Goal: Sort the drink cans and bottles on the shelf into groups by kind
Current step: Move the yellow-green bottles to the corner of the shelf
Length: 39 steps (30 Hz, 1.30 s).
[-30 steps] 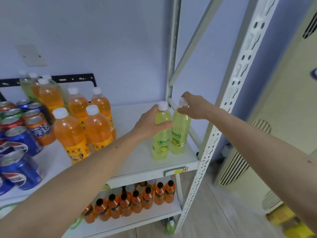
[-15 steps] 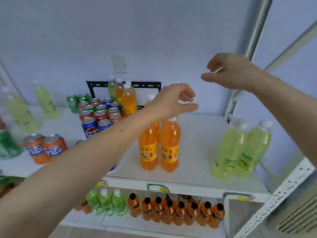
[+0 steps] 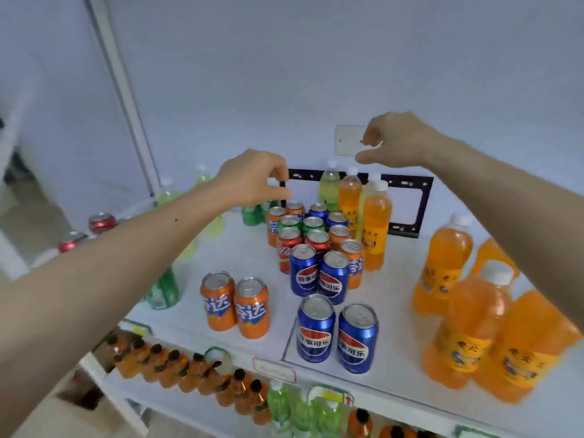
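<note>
A white shelf (image 3: 392, 292) holds mixed drinks. Two blue cola cans (image 3: 336, 335) stand at the front, two orange soda cans (image 3: 235, 306) to their left. A packed cluster of blue, red, green and orange cans (image 3: 316, 245) fills the middle. Behind it stand a yellow-green bottle (image 3: 329, 184) and orange bottles (image 3: 374, 229). Several orange bottles (image 3: 483, 317) crowd the right. My left hand (image 3: 256, 178) hovers above the back of the cluster, fingers curled and empty. My right hand (image 3: 395, 139) hangs higher, over the back bottles, fingers apart and empty.
Green bottles (image 3: 164, 289) and red cans (image 3: 101, 221) sit on the shelf's left part. A grey upright post (image 3: 126, 99) rises at the left. A black bracket (image 3: 410, 203) and a wall plate (image 3: 347, 140) are behind. The lower shelf (image 3: 196, 406) carries small orange and green bottles.
Both hands let go of the two yellow-green bottles at the shelf's right end and swung left. The view turned left too; both hands now hover empty over the can cluster.
</note>
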Tool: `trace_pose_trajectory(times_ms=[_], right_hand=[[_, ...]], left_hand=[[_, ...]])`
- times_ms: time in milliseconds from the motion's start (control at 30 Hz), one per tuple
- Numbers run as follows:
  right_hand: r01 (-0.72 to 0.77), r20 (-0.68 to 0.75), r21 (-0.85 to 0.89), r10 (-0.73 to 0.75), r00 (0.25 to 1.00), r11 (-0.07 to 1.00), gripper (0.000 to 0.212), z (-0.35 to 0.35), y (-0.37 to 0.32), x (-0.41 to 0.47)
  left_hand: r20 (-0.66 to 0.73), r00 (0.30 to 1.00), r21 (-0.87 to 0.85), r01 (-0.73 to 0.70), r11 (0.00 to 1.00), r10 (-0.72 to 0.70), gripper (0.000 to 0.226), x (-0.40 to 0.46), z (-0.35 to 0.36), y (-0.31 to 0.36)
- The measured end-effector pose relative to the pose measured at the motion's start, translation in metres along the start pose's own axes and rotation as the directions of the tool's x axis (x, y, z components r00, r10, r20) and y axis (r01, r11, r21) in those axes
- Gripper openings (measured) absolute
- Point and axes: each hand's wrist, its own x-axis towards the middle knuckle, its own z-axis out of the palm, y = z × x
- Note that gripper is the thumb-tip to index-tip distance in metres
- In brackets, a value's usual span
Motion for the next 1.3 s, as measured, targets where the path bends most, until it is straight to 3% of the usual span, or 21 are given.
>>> trace_pose_trajectory(times_ms=[300, 600, 867, 1000, 1100, 1200, 1300], right_hand=[[0.134, 0.130, 0.058, -0.140, 0.982, 0.989, 0.049, 0.095, -0.128, 0.126], [0.270, 0.224, 0.104, -0.287, 0.931, 0.957, 0.050, 0.181, -0.216, 0.235], [0.207, 0.318, 0.144, -0.243, 0.916, 0.968, 0.071, 0.263, -0.254, 0.285], [0.076, 0.365, 0.274, -0.177, 0.914, 0.959, 0.088, 0.296, -0.264, 0.305], [0.006, 0.344, 0.346, -0.133, 0.929, 0.938, 0.094, 0.319, -0.269, 0.316], [-0.014, 0.309, 0.367, -0.107, 0.945, 0.930, 0.083, 0.334, -0.272, 0.324], [-0.016, 0.296, 0.362, -0.099, 0.950, 0.932, 0.071, 0.335, -0.272, 0.326]], left_hand=[[0.019, 0.973, 0.084, 0.229, 0.970, -0.232, 0.046, 0.003, 0.007, -0.187], [0.014, 0.898, 0.047, 0.438, 0.898, -0.439, 0.071, 0.007, 0.026, -0.309], [0.253, 0.835, -0.136, 0.530, 0.837, -0.488, 0.106, 0.009, 0.062, -0.364], [0.404, 0.811, -0.277, 0.550, 0.788, -0.423, 0.093, 0.014, 0.077, -0.378], [0.410, 0.849, -0.352, 0.483, 0.802, -0.332, 0.077, 0.018, 0.084, -0.378], [0.371, 0.886, -0.391, 0.421, 0.818, -0.278, 0.055, 0.020, 0.090, -0.375], [0.309, 0.901, -0.344, 0.404, 0.847, -0.304, 0.050, 0.020, 0.093, -0.376]])
